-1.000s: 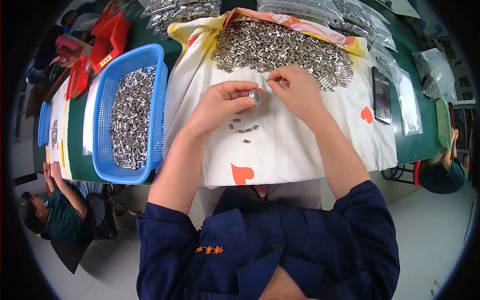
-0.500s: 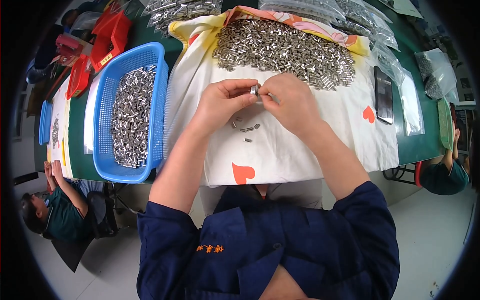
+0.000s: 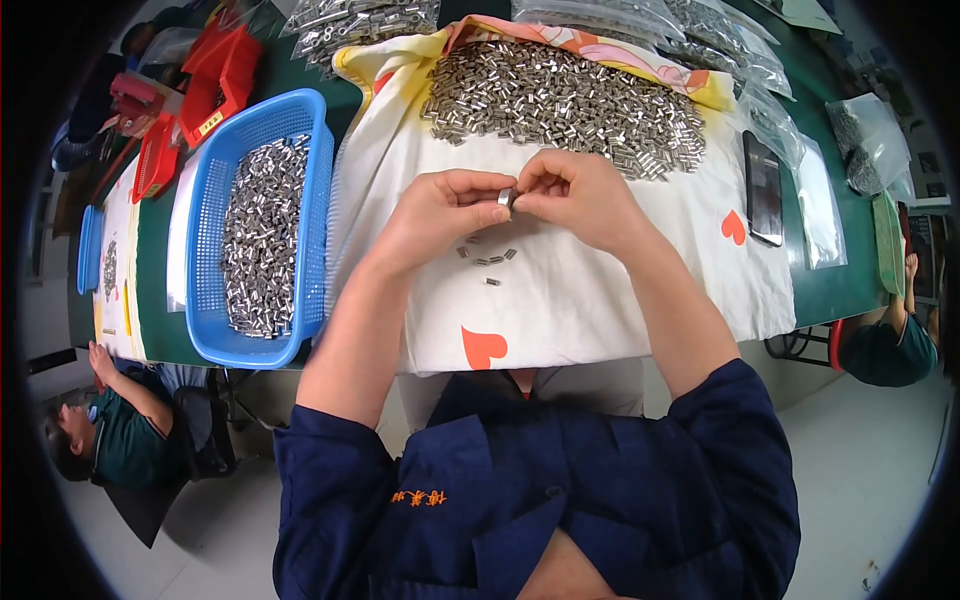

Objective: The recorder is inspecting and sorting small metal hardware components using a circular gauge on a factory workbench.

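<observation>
Between thumb and fingertips, my left hand (image 3: 432, 215) pinches a small shiny metal piece (image 3: 504, 198). My right hand (image 3: 585, 205) has its thumb and forefinger pressed together at the right side of that piece. Whether something tiny sits in the right fingertips is too small to tell. Below the hands, several short metal cylinders (image 3: 490, 261) lie scattered on a white cloth (image 3: 570, 330) with red hearts. Beyond the hands spreads a large heap of similar metal cylinders (image 3: 570, 100), bordered by the cloth's folded yellow and pink edge.
At left stands a blue plastic basket (image 3: 205, 290) partly filled with metal cylinders. Red bins (image 3: 215, 80) are farther back. Clear bags of metal parts (image 3: 365, 25) line the far side. A phone (image 3: 763, 190) lies at right. Other people (image 3: 130, 420) sit at both sides.
My right hand has turned and shifted a little, so its thumb and forefinger show more openly. The metal piece in my left hand is slightly lower. The person at left has moved their hands.
</observation>
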Tool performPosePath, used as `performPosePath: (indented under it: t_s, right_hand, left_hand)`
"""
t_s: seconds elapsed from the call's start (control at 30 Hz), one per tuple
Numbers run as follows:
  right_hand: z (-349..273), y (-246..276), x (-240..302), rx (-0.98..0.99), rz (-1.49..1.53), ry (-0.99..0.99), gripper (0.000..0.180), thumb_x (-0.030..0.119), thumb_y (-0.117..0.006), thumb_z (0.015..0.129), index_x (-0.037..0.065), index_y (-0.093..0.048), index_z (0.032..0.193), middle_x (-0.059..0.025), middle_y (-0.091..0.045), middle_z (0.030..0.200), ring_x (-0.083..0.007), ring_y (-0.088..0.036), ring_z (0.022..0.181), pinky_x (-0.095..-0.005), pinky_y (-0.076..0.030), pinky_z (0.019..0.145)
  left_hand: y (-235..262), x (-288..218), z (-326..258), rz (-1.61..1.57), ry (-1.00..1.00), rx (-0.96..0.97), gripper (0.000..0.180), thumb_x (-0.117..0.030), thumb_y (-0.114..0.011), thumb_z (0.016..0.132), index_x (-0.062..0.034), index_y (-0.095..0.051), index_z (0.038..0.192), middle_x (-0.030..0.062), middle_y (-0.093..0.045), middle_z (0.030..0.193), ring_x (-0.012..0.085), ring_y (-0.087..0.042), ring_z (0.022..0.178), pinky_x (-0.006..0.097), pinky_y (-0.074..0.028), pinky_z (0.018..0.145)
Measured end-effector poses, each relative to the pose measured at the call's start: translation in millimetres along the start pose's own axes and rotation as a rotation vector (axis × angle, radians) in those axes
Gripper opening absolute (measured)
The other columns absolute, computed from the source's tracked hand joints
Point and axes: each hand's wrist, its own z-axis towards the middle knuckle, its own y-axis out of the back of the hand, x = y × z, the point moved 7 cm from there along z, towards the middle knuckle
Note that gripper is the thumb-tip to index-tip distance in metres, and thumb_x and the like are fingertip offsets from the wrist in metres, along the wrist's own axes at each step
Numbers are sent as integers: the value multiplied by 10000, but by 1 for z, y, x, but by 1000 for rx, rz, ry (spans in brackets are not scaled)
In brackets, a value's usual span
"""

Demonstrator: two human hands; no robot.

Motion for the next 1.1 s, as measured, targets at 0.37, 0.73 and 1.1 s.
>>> performPosePath:
  t_s: [0.37, 0.73, 1.1]
  right_hand:
    - [18, 24, -3, -583, -765, 350, 92, 110, -608, 693, 68, -622, 773, -75, -571, 729, -253, -529, 747, -361, -417, 706]
    - [9, 35, 0, -445, -352, 194, 90, 78, -594, 734, 31, -618, 807, -52, -609, 784, -164, -556, 734, -284, -441, 684]
    - [-6, 2, 26, -230, -195, 398, 62, 43, -611, 705, 30, -610, 765, -36, -603, 745, -139, -552, 676, -257, -438, 622]
  left_hand:
    - [-10, -2, -2, 46, -9, 93, 298, -20, -628, 753, 0, -577, 1046, 22, -620, 923, 58, -573, 812, 187, -457, 718]
    - [-1, -1, 2, -65, -19, 11, 308, -9, -611, 760, 10, -559, 1063, 45, -622, 926, 77, -579, 804, 192, -460, 721]
    - [7, 1, 5, -208, -55, -38, 321, -18, -623, 761, 29, -542, 1069, 85, -618, 905, 111, -588, 804, 210, -473, 732]
